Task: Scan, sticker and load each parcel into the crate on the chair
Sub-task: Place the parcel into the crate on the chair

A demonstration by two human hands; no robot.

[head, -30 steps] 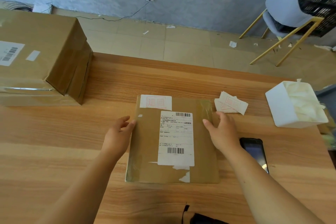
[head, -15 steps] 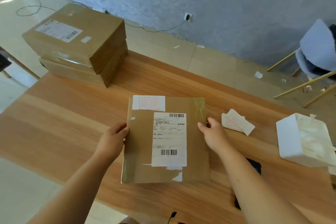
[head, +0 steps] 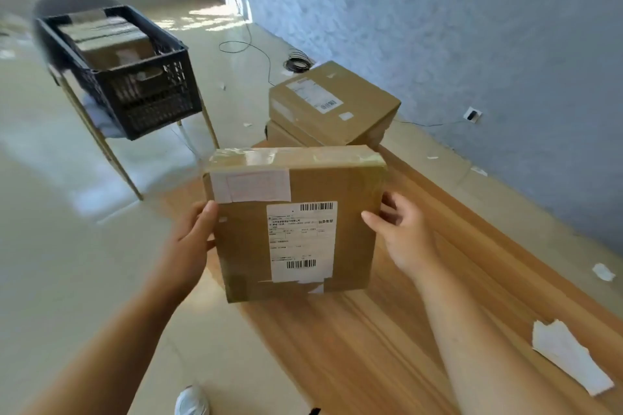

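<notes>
From my remote seat I see both hands clamped on the same parcel (head: pixel 354 192). The left hand (head: pixel 188 239) grips its left edge with the thumb laid on the front face and the fingers hidden behind; the right hand (head: pixel 401 236) holds the right edge the same way, thumb in front and fingers curled around the back. The parcel is a flat brown cardboard box, held up with its face tilted toward the camera, over the end of the wooden table (head: pixel 371 347). It appears lifted clear of the tabletop. A white shipping label (head: pixel 301 241) with two barcodes covers its middle, a white sticker (head: pixel 251 186) with faint red print sits at its upper left corner, and clear tape (head: pixel 293 157) runs along its top side. Just beyond it, two larger cardboard boxes (head: pixel 332 104) are stacked on the table. At the table's right edge lies a small heap of white paper slips (head: pixel 569 357). Off to the left, well apart from the parcel, a black crate (head: pixel 135 91) rests on a chair (head: pixel 72 2), with brown parcels (head: pixel 108 40) inside it. A thin cable (head: pixel 256 50) trails across the pale floor along the blue wall.
</notes>
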